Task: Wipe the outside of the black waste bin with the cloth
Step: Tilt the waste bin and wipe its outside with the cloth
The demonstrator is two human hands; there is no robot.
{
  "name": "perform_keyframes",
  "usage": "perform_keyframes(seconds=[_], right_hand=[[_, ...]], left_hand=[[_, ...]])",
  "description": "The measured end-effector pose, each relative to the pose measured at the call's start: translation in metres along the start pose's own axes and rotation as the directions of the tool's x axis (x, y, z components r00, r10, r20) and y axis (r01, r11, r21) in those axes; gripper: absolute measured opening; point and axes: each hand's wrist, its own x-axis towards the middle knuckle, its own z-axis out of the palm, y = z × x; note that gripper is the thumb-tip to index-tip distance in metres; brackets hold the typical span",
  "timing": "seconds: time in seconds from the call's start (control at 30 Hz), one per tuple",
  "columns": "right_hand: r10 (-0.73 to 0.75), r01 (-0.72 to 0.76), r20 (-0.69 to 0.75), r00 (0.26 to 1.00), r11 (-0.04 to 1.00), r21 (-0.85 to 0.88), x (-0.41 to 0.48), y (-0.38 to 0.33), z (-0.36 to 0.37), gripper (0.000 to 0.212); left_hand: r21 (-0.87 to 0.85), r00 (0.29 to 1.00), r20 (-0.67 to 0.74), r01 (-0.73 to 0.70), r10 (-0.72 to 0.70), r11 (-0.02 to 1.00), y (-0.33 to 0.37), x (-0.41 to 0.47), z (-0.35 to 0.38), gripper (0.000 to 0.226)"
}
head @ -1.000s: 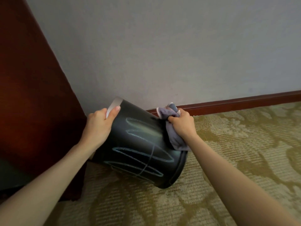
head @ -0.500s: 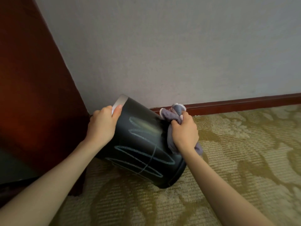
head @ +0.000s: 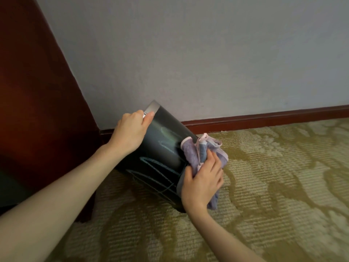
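Observation:
The black waste bin (head: 160,157) is tilted on the carpet, its silver rim up and to the left, its base low on the right. Pale chalk-like scribbles cross its side; the upper ones look smeared. My left hand (head: 130,133) grips the bin at the rim. My right hand (head: 203,180) presses a bunched purple-grey cloth (head: 192,154) against the bin's right side, near its base. Part of the cloth hangs below my palm.
A dark red wooden panel (head: 37,91) rises on the left, close to the bin. Behind it runs a grey wall (head: 207,53) with a red-brown skirting board (head: 264,118). Patterned green-beige carpet (head: 264,186) covers the floor to the right and front.
My right hand has slid the cloth down the bin's side from near the top toward the base. The upper scribbles now look smudged. My left hand keeps its hold on the rim.

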Motion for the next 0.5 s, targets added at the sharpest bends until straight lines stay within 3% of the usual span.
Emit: perform_keyframes(seconds=[0.27, 0.37, 0.5], right_hand=[[0.026, -0.03, 0.044, 0.999, 0.996, 0.085, 0.035, 0.008, -0.007, 0.034], [0.057, -0.069, 0.123, 0.991, 0.994, 0.09, 0.056, 0.003, -0.01, 0.015], [0.148, -0.167, 0.248, 0.957, 0.984, 0.058, 0.09, -0.008, -0.014, 0.011]], left_hand=[[-0.073, 0.996, -0.007, -0.091, 0.091, 0.993, 0.004, -0.006, 0.002, 0.045], [-0.082, 0.995, -0.007, -0.102, 0.102, 0.991, 0.005, -0.009, 0.001, 0.045], [-0.105, 0.992, -0.016, -0.126, 0.125, 0.987, 0.006, -0.015, 0.001, 0.044]])
